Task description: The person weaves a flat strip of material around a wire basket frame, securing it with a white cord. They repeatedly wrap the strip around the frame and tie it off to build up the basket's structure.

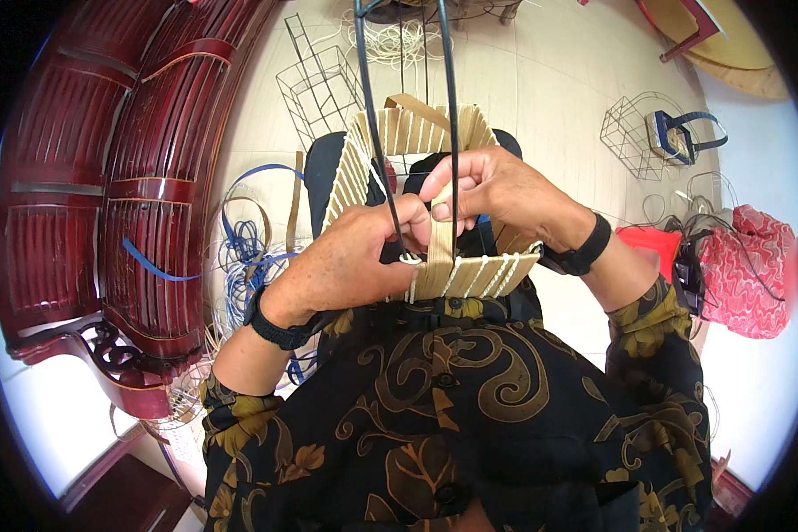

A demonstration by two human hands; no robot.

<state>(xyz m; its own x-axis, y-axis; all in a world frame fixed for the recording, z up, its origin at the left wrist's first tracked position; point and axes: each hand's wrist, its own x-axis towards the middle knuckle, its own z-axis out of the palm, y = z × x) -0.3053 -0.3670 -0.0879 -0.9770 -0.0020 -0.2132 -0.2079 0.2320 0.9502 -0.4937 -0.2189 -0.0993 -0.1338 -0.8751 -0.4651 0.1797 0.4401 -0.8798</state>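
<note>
Patterned dark fabric is noted nearest the camera, with a half-woven basket (417, 191) held just beyond it. A tan strip (438, 253) is seen running near to far over the basket's near rim. The right hand (496, 191) is closed on the strip's far part, while the left hand (350, 262) is clamped on the rim beside a dark wire handle (377, 115). Blue and tan strip coils (244, 248) are recorded on the floor, left.
</note>
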